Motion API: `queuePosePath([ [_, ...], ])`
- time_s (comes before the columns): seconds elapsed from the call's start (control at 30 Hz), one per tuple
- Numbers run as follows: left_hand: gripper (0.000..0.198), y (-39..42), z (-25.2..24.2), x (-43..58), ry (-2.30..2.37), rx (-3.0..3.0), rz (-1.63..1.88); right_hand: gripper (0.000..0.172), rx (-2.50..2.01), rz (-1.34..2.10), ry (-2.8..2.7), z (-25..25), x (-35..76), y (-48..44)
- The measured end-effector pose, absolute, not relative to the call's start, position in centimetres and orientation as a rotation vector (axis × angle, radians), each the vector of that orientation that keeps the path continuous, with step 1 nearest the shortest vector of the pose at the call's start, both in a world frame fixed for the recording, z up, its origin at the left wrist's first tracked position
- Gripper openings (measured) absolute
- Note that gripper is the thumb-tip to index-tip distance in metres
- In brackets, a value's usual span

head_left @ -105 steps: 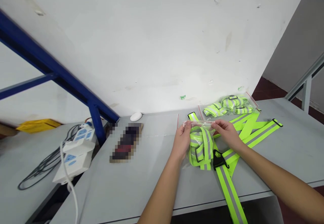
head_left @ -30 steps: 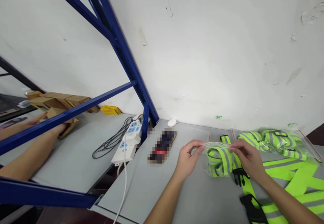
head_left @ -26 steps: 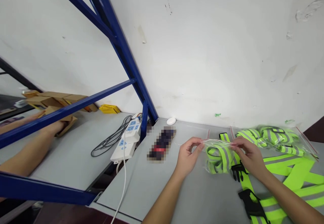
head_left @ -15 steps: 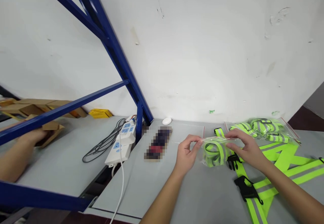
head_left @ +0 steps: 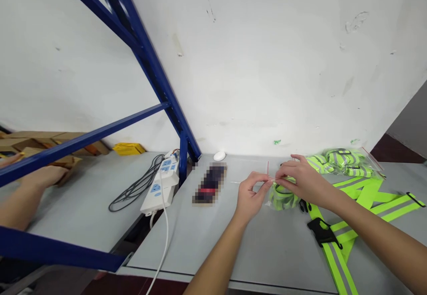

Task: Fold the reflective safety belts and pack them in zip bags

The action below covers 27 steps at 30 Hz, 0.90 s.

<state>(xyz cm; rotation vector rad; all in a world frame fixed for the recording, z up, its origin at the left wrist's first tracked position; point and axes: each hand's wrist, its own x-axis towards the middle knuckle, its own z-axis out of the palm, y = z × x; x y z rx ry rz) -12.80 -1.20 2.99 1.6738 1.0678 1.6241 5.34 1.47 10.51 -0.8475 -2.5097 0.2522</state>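
A clear plastic zip bag [head_left: 283, 197] holds a rolled neon-green reflective strap and rests near the table top. My left hand [head_left: 252, 193] pinches the left end of the bag's top edge between thumb and fingers. Close beside it, my right hand [head_left: 298, 177] pinches the same edge, covering part of the bag. Below my right forearm lies a spread-out neon-green strap harness [head_left: 370, 197] with grey stripes and a black buckle [head_left: 323, 232]. Behind my right hand sits a larger filled clear bag [head_left: 347, 161] of similar rolled straps.
A pixelated phone-like object [head_left: 210, 183] and a white round item [head_left: 219, 156] lie left of my hands. Further left are a white power strip [head_left: 160, 188], black cable, a blue rack post [head_left: 156, 72], and another person's hand [head_left: 46, 177] at cardboard boxes [head_left: 83, 141].
My right hand has slid left along the bag's top edge until its fingers nearly meet my left hand's. The other person's hands have shifted at the cardboard boxes.
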Motion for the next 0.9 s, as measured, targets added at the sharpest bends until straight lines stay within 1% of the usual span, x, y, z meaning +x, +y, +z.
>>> queuePosePath([
  [0.23, 0.012, -1.4, 3.0, -12.6, 1.041, 1.638, 1.575, 0.017, -0.924, 0.124, -2.513, 10.1, 4.4, 1.1],
  [0.43, 0.012, -1.6, 2.7, -12.6, 0.937, 1.630, 1.578, 0.013, -0.982, 0.321, -2.513, 10.7, 5.3, 0.9],
  [0.57, 0.010, -1.5, 2.5, -12.5, 0.966, 1.669, 1.634, 0.011, -0.987, 0.408, -2.475, 10.7, 6.2, 0.7],
  [0.8, 0.016, -1.8, 2.8, -12.0, 1.007, 1.619, 1.514, 0.016, -0.972, 0.262, -2.414, 10.0, 5.9, 0.4],
  [0.9, 0.016, -1.8, 3.1, -11.9, 0.998, 1.593, 1.520, 0.016, -0.950, 0.240, -2.439, 9.9, 5.8, 0.6],
])
